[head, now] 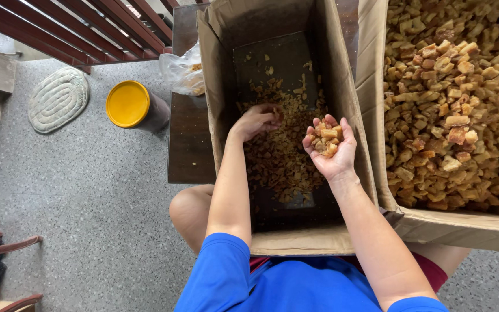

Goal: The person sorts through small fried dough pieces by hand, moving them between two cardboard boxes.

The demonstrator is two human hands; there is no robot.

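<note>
Blue sleeves (244, 271) closest of all, bare knees under them. Further left, speckled grey floor (88, 190) with an oval mat (59, 99) and a yellow-lidded tub (128, 104); then a clear plastic bag (183, 72) lying on a dark tabletop (189, 138).

Next, left hand (256, 121) down inside the near cardboard box (295, 240), fingers curled onto the crumbly brown bits (278, 156) on its dark bottom; cannot tell whether anything is actually pinched. Only a thin scatter there, much of the bottom bare, so seemingly most of this box already picked through.

Right hand (329, 145) raised above the same box, palm up, cupped and half open around a small heap of tan chunks (327, 140).

Far right, second cardboard box (463, 228) heaped nearly full with similar tan and orange chunks (451, 104). Judging by that: bulk gathered there, little left to pick from the near box.
</note>
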